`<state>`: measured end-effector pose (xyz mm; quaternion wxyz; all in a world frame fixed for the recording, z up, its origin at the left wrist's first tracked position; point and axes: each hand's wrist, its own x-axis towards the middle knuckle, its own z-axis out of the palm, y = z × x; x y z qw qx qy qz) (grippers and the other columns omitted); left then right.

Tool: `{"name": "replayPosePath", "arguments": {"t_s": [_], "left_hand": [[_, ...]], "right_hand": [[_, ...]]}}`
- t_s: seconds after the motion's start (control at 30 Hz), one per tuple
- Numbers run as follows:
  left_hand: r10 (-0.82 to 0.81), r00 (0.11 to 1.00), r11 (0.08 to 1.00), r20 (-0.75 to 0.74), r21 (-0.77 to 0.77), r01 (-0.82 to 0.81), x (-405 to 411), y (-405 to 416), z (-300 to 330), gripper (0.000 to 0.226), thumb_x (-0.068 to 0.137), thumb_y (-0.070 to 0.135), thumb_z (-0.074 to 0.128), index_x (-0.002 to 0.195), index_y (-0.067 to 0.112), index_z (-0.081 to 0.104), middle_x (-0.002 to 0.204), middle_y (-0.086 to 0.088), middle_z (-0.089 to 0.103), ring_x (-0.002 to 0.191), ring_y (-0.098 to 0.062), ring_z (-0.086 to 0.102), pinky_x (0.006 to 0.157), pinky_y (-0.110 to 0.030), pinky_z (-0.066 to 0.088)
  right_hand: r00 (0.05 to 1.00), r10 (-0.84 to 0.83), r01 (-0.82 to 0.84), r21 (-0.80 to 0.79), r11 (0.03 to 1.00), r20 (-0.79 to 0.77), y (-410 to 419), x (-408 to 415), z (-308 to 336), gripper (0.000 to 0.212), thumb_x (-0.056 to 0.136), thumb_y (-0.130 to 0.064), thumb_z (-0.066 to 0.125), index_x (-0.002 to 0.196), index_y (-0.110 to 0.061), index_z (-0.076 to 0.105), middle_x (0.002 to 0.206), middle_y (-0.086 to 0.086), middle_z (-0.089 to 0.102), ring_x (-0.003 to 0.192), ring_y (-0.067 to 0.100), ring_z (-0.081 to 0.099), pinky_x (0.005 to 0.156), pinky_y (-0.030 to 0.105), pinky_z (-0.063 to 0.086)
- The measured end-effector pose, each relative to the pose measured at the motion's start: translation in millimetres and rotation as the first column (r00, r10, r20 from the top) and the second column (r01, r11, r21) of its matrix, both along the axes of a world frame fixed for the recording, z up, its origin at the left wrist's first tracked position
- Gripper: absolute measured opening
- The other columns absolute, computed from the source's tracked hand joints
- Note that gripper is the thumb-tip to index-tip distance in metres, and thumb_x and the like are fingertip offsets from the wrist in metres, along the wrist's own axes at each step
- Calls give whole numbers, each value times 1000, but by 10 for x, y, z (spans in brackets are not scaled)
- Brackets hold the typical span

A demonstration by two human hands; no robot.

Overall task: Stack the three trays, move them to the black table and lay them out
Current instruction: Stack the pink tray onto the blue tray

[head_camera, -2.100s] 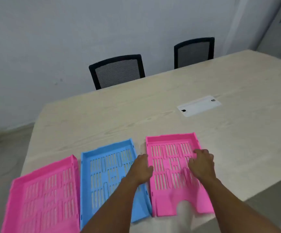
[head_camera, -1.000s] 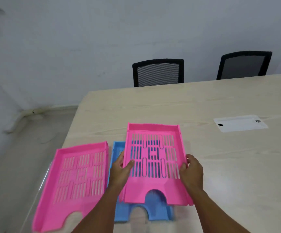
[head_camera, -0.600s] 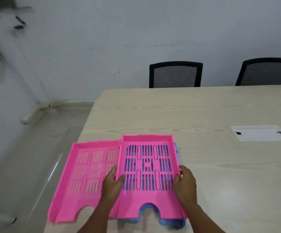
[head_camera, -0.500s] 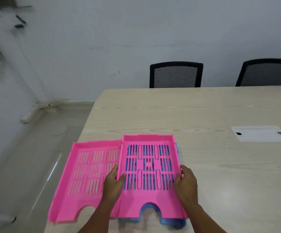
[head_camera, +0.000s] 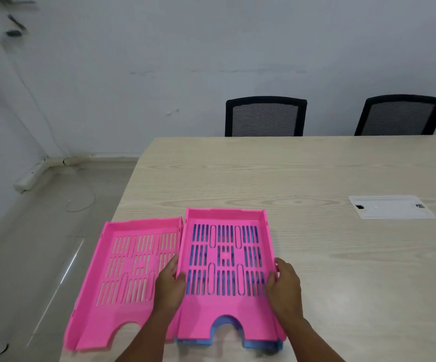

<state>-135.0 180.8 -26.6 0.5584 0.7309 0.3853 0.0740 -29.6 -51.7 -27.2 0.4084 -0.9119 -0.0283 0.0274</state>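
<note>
Place: an office meeting room
Tabletop (head_camera: 303, 173): long, pale wood-grain, with a white cable hatch (head_camera: 391, 207) set flush in it
Seating: two black mesh-back office chairs (head_camera: 266, 116) pushed in at the far edge
Walls: plain, pale, bare
Desk goods: plastic paper trays (head_camera: 133, 265)

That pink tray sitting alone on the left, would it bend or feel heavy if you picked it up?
The left pink tray is probably light: its floor is mostly open slots. Its raised side walls suggest it would stay fairly stiff. The smooth plastic might slide easily on the wooden table, and its near left corner seems to overhang the edge.
</note>
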Motion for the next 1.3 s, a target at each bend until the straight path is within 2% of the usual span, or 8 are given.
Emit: {"name": "replayPosePath", "arguments": {"t_s": [0.13, 0.37, 0.5, 0.6, 0.83, 1.03, 1.17, 1.3], "left_hand": [[-12, 999, 1000, -31, 0, 12, 2, -12, 25, 59, 99, 1, 48, 153, 20, 34, 152, -11, 48, 75, -26, 73, 67, -46, 65], [20, 1000, 1000, 5, -6, -20, 14, -170, -22, 59, 98, -4, 47, 151, 18, 37, 143, -12, 57, 33, 2, 45, 39, -19, 43], [6, 1000, 1000, -6, 31, -5, 24, -136, 111, 55, 99, -3, 47, 149, 17, 40, 138, -12, 60, 59, -19, 66, 59, -40, 61], [-1, 1000, 999, -13, 40, 2, 32, -76, 181, 55, 99, -3, 46, 150, 15, 38, 142, -14, 57, 79, -38, 73, 69, -49, 63], [0, 999, 999, -54, 54, 3, 0, -55, 87, 55, 100, 1, 45, 152, 17, 35, 145, -11, 56, 47, -5, 56, 49, -27, 52], [-28, 999, 997, -39, 70, 31, 18, -136, 158, 52, 100, -2, 44, 149, 15, 41, 132, -9, 63, 47, 0, 55, 44, -15, 47], [-24, 999, 998, -30, 55, 26, -11, -107, 161, 52, 100, -1, 45, 149, 15, 41, 126, -3, 64, 64, -16, 68, 56, -29, 58], [-18, 999, 998, -41, 52, 20, -22, -81, 146, 53, 100, 1, 46, 150, 15, 39, 132, 0, 59, 68, -18, 68, 61, -33, 61]], "right_hand": [[1000, -13, 13, 1, 1000, 8, -1, -23, 29, 31, 97, -1, 50, 125, -4, 63, 101, 3, 59, 92, 20, 58, 89, 37, 55], [1000, -16, 17, -18, 1000, 18, -128, 46, 37, 31, 96, -1, 51, 124, -3, 64, 103, 9, 63, 91, 23, 60, 87, 35, 54], [1000, -11, 11, -4, 1000, 23, -87, 10, 36, 32, 97, -2, 51, 127, -2, 63, 106, 9, 64, 91, 19, 57, 88, 34, 53], [1000, -7, 7, 4, 1000, 14, -54, -8, 24, 33, 97, -1, 51, 127, -1, 63, 104, 7, 62, 91, 19, 57, 88, 33, 52], [1000, -22, 22, 2, 1000, 13, -12, -41, 50, 30, 97, 0, 51, 124, 0, 64, 98, 3, 57, 89, 18, 54, 90, 34, 53], [999, -34, 34, 2, 999, 5, -52, 9, 52, 30, 97, -3, 52, 124, -3, 64, 99, 3, 58, 90, 19, 57, 86, 32, 52], [999, -32, 32, 3, 999, -2, -47, -20, 38, 31, 97, -2, 51, 125, -3, 64, 99, 2, 56, 88, 18, 56, 83, 28, 49], [999, -23, 23, 12, 1000, -25, -51, -22, 13, 30, 97, -3, 51, 123, -5, 65, 100, 6, 61, 90, 20, 59, 83, 30, 51]]}}
